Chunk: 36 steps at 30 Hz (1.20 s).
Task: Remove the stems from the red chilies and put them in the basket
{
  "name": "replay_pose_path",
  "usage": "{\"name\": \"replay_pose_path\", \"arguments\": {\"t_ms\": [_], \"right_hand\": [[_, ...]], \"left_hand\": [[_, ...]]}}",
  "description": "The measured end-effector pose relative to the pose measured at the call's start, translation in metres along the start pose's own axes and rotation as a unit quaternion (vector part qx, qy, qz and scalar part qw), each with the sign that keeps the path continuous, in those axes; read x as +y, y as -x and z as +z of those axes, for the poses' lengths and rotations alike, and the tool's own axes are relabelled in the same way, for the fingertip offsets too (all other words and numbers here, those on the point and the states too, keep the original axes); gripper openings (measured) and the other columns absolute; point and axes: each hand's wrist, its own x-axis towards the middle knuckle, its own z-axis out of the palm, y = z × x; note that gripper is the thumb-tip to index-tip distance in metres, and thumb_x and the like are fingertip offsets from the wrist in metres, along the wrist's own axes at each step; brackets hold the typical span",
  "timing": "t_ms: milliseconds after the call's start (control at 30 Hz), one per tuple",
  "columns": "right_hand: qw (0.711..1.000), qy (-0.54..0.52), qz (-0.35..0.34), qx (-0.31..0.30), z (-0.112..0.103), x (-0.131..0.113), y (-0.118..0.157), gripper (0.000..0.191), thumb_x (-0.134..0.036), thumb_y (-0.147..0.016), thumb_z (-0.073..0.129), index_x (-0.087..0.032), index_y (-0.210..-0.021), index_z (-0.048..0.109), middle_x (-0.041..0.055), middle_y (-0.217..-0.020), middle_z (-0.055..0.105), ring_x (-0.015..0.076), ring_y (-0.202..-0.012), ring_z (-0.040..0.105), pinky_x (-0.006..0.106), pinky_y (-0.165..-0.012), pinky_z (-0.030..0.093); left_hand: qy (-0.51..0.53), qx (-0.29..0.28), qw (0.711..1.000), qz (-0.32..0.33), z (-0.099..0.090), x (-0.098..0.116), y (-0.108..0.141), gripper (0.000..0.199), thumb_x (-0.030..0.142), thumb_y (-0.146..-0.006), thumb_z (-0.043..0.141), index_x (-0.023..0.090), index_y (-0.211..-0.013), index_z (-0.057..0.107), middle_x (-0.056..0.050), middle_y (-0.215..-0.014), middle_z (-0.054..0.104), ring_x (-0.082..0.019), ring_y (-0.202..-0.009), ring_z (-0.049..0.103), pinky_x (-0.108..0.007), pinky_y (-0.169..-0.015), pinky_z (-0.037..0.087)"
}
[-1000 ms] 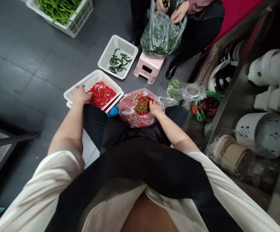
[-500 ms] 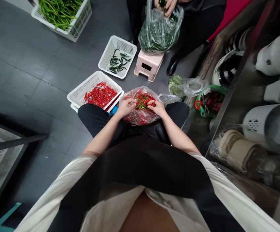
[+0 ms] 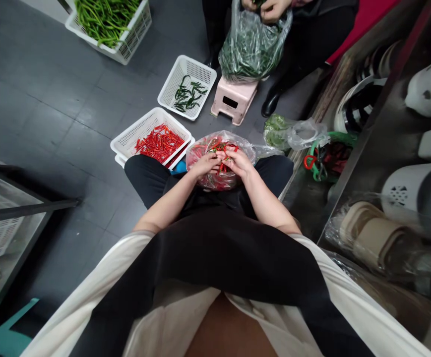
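A clear plastic bag of red chili peppers with green stems sits between my knees. Both my hands meet over its mouth. My right hand is closed on red chili peppers, their red tips showing at its fingers. Close against it, my left hand has its fingertips pinched together near the stems; what lies between them is too small to make out. Just beyond my left knee, a white perforated basket holds loose red chilies, stacked on another basket.
A second white basket holds a few green chilies. Opposite, a co-worker's hands are at a bag of green peppers on a pink stool. Long green peppers fill a basket. Shelving with pots stands right.
My hands have come together over the bag; before, they were apart on either side of the chilies. The view has shifted slightly, so the surroundings appear farther right.
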Motion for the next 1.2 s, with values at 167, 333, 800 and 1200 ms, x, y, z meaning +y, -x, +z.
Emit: {"name": "replay_pose_path", "arguments": {"t_ms": [167,333,800,1200], "right_hand": [[1.0,0.007,-0.019,-0.01,0.004,-0.002,-0.004,0.025,-0.016,-0.08,0.067,-0.022,-0.096,0.049,-0.0027,-0.079,0.071,0.0088,-0.07,0.068,0.017,-0.062,0.057],[1.0,-0.008,0.001,-0.009,0.006,-0.008,-0.004,0.031,-0.012,-0.076,0.067,-0.021,-0.099,0.048,0.0003,-0.083,0.072,0.0112,-0.073,0.07,0.016,-0.055,0.054],[0.98,0.193,-0.033,-0.039,-0.003,0.02,0.005,0.033,-0.045,-0.072,0.075,-0.018,-0.073,0.055,-0.0031,-0.065,0.059,0.0028,-0.043,0.035,0.014,-0.035,0.019],[0.947,0.293,-0.126,0.022,0.003,0.023,-0.004,0.034,-0.043,-0.072,0.069,-0.02,-0.065,0.046,-0.0068,-0.057,0.039,0.0077,-0.054,0.032,0.021,-0.05,0.026]], "left_hand": [[0.005,0.03,0.999,0.038,-0.006,0.006,0.003,0.035,0.037,-0.075,0.075,0.023,-0.106,0.066,-0.002,-0.099,0.07,-0.011,-0.082,0.063,-0.021,-0.072,0.049],[0.065,-0.069,0.994,-0.046,-0.003,0.009,0.005,0.048,0.023,-0.07,0.078,0.023,-0.115,0.062,-0.003,-0.092,0.072,-0.011,-0.077,0.067,-0.026,-0.077,0.051],[0.175,0.052,0.983,0.015,-0.012,-0.003,-0.005,0.026,0.023,-0.076,0.073,0.019,-0.101,0.07,0.0,-0.085,0.072,-0.008,-0.07,0.063,-0.019,-0.065,0.047],[0.145,0.103,0.978,0.11,-0.004,-0.005,-0.006,0.015,0.021,-0.072,0.073,0.017,-0.082,0.062,-0.001,-0.087,0.068,-0.007,-0.073,0.06,-0.022,-0.074,0.047]]}}
